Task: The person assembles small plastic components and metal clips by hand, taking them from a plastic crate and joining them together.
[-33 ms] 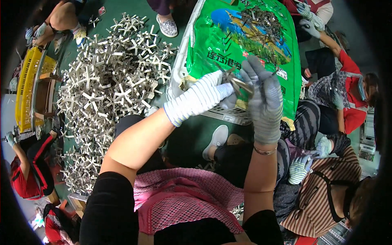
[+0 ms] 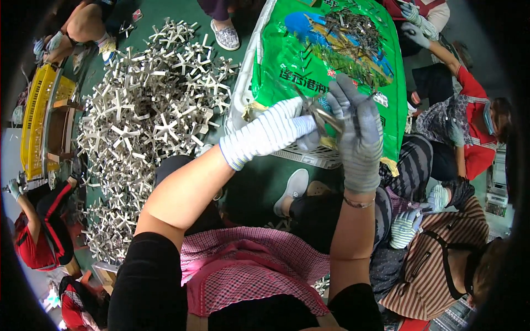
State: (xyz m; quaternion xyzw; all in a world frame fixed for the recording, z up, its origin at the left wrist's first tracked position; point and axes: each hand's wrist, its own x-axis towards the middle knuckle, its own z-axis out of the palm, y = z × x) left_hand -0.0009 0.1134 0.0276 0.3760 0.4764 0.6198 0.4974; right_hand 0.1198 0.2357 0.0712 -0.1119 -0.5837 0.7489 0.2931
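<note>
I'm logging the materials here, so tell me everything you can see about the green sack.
The green sack looks like glossy woven plastic with a white edge and a printed blue and green picture. It lies flat, spread over a white crate. Thin metal strips are piled on its upper part. The gloved left hand and right hand hover above its lower edge.

Your white-gloved left hand (image 2: 273, 132) and grey-gloved right hand (image 2: 356, 135) cover most of the small metal piece (image 2: 326, 117) between them, so you cannot tell its shape, while the green printed sack (image 2: 331, 49) runs off the top edge and hides the white crate (image 2: 309, 157) beneath it.
</note>
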